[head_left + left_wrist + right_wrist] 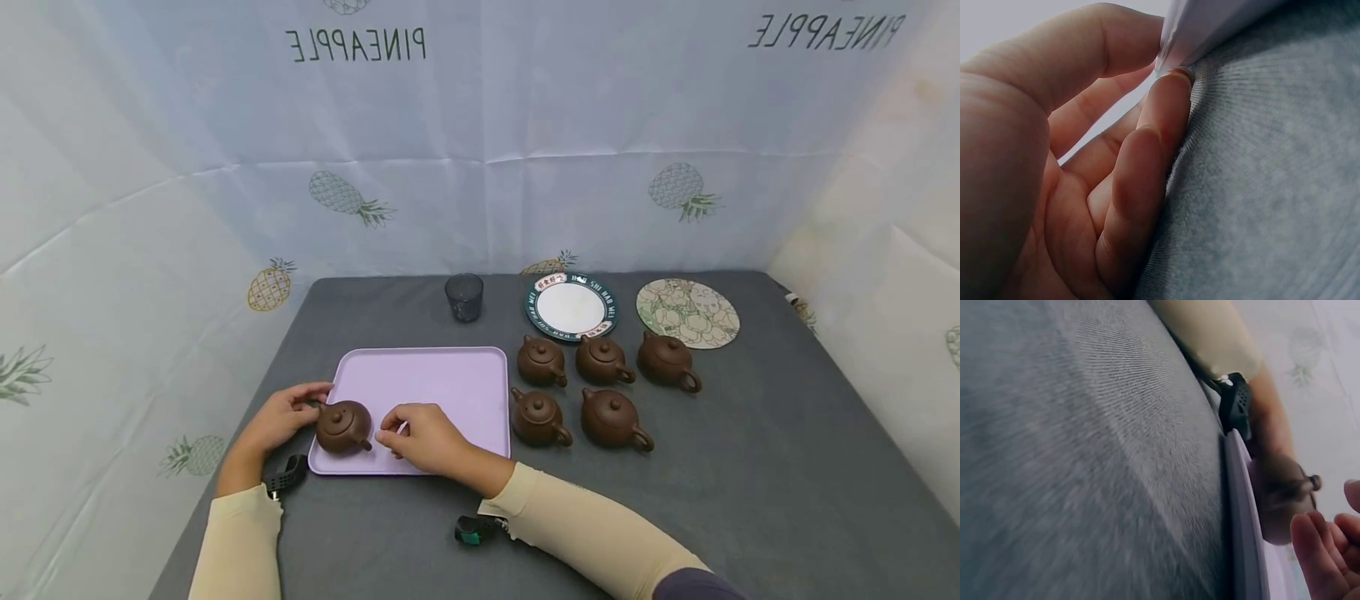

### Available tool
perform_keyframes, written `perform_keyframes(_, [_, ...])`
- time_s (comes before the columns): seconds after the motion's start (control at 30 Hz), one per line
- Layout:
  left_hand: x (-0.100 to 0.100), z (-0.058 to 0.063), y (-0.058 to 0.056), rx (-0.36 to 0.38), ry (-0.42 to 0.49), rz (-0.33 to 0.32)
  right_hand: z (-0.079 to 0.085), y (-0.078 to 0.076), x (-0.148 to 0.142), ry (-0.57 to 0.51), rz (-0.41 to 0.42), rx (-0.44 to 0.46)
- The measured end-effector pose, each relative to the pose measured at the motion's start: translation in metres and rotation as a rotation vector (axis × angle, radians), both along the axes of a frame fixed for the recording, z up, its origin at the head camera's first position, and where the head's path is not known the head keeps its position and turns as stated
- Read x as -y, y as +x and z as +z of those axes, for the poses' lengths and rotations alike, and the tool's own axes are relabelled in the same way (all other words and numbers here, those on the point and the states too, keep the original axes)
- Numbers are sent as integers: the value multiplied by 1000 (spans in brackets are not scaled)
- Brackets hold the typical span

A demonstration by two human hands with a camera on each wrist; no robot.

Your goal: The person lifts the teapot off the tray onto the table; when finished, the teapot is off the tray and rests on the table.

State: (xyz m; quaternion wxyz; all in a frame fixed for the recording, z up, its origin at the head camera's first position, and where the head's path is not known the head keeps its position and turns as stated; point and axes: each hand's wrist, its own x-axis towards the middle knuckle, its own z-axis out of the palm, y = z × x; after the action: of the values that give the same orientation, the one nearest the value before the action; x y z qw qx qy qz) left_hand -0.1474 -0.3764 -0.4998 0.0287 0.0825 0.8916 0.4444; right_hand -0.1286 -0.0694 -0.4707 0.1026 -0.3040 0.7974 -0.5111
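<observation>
A brown clay teapot [343,427] sits on the left part of a lavender tray [420,375], its handle towards the right hand. At the tray's left edge is the left hand [277,421], close beside the teapot's spout. In the left wrist view, its thumb and fingertips pinch the tray's rim [1194,34]. Just right of the teapot, the right hand [429,437] hovers over the tray with loosely bent fingers. The right wrist view shows its fingers [1316,553] apart from the thumb and holding nothing, near the teapot's handle.
Several more brown teapots [611,418] stand in two rows right of the tray. Behind are a dark glass cup [465,297], a white plate with a green rim [570,308] and a round patterned mat [688,312]. A pineapple-print curtain [480,108] hangs behind the grey tabletop [750,467].
</observation>
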Motion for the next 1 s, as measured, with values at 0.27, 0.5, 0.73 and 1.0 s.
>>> perform_keyframes(0.27, [-1, 3, -2, 3, 9, -4, -3, -2, 21, 101, -9, -108])
perform_keyframes(0.5, [0, -1, -4, 5, 2, -1, -6, -3, 28, 165, 35, -136])
perform_keyframes(0.73, [0, -2, -2, 14, 14, 12, -11, 1, 35, 85, -5, 15])
perform_keyframes(1.0, [-3, 2, 1, 18, 1, 15, -17, 2, 39, 0, -53, 187])
